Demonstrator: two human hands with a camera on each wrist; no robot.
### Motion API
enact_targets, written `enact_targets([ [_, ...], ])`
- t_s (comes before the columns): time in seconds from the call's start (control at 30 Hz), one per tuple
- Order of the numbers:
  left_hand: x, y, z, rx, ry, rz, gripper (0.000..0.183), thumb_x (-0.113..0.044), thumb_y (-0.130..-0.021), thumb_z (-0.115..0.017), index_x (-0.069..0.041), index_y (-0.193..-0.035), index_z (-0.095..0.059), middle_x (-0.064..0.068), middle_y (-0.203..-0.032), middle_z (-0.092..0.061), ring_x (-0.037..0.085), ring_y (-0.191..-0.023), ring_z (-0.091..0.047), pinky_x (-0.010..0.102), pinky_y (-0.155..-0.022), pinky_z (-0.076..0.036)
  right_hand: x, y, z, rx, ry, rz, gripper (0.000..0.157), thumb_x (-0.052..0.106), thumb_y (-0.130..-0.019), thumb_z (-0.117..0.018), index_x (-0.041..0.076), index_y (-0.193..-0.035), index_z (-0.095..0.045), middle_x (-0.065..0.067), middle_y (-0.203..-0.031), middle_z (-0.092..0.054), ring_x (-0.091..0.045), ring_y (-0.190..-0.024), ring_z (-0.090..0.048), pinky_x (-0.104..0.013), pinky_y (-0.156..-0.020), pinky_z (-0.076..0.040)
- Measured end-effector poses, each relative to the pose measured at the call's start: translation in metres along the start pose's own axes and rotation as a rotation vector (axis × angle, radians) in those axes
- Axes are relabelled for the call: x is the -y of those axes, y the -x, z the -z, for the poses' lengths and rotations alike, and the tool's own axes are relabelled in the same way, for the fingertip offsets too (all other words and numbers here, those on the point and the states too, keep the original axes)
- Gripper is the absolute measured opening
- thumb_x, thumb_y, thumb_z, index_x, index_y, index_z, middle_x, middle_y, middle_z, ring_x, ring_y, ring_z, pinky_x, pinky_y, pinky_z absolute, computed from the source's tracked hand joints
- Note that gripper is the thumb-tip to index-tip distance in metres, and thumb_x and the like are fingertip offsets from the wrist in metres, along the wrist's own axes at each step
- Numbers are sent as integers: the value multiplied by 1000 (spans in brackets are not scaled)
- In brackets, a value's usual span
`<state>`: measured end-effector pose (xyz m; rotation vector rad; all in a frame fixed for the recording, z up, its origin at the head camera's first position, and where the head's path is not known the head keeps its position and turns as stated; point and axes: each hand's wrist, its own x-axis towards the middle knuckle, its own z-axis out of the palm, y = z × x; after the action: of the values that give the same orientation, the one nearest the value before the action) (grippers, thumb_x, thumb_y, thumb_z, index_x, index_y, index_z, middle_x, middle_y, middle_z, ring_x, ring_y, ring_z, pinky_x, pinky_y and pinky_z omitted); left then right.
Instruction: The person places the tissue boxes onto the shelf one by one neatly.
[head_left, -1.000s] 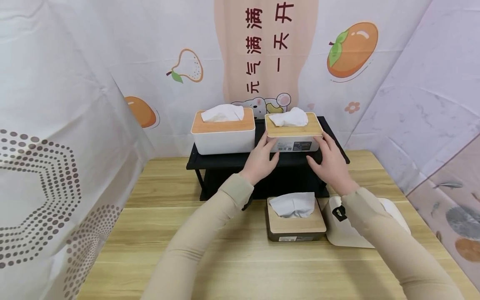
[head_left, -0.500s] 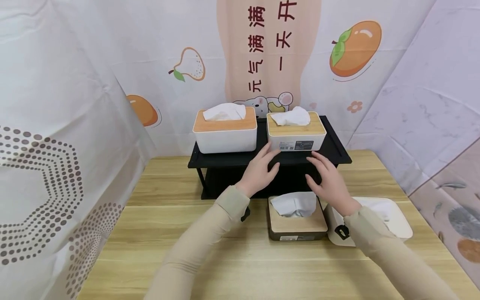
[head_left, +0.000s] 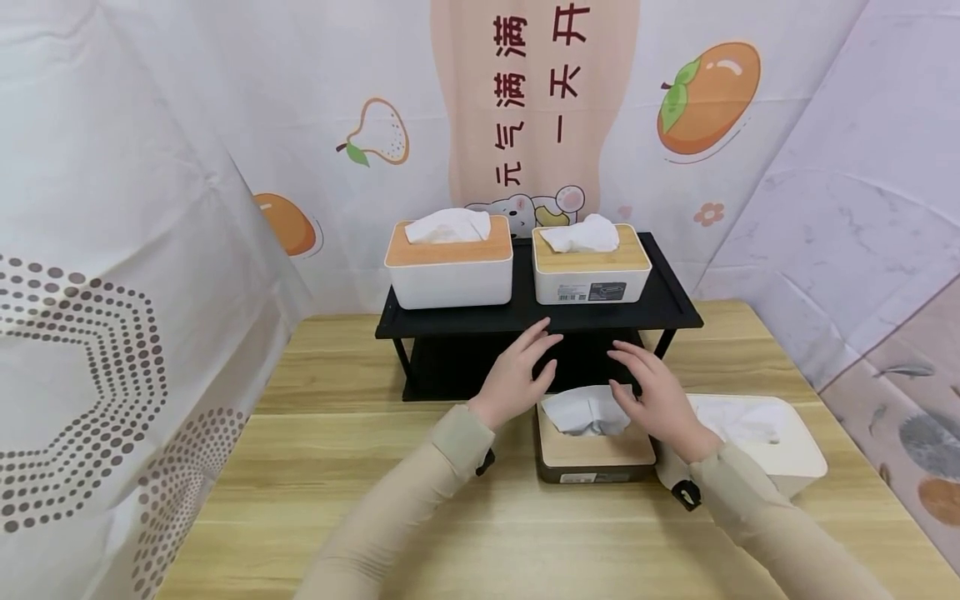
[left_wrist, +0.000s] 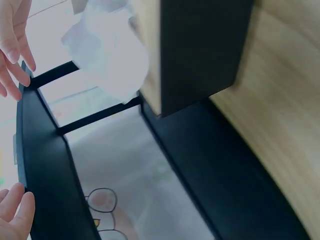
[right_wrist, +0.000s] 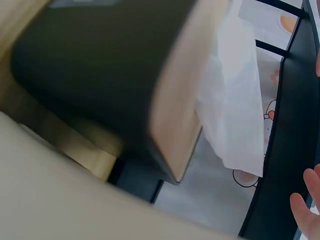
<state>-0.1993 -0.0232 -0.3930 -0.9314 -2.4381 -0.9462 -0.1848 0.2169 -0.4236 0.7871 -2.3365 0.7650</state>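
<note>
- A person's left hand (head_left: 517, 379), at the centre of the frame, hangs in front of a black rack (head_left: 525, 317) with fingers relaxed and slightly spread, grasping nothing.
- The right hand (head_left: 660, 404), right of centre, mirrors it, its fingers loosely bent and holding nothing; both wrist views show it apart from the tissue (head_left: 581, 408) nearby.
- Just below and between the two, a dark tissue box (head_left: 596, 454) with a pale wooden lid sits on the tabletop (head_left: 315, 467), the sheet rising from its top.
- At lower right, partly hidden by the right forearm, stands a cream tissue box (head_left: 795, 454).
- Above the hands, the rack bears an orange-lidded white box (head_left: 450, 285) on the left and a yellow-lidded white box (head_left: 546, 287), label facing front, on the right.
- A fruit-print curtain (head_left: 300, 108) with dark red characters spans the upper frame.
</note>
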Motion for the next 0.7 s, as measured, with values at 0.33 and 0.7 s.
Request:
enact_targets([
  [0.33,-5,27,-11,108,42,59,36,-11,-95,-55,-4,-130,-55,17,-147,-39,10,-62,-57,16,-61,-47,3,26,-5,40,15,-10,42,-3,-73,-72,-4,-114,-61,-23,-122,-58,-38,-109,-54,-47,-89,-42],
  [0.7,-7,62,-26,284,40,255,51,-27,-97,-53,-14,-144,-40,19,-155,-21,27,-123,-49,40,-102,-42,13,54,-11,62,-2,-107,44,-1,-73,-73,-2,-114,-60,-21,-124,-56,-36,-110,-54,-13,-92,-32],
])
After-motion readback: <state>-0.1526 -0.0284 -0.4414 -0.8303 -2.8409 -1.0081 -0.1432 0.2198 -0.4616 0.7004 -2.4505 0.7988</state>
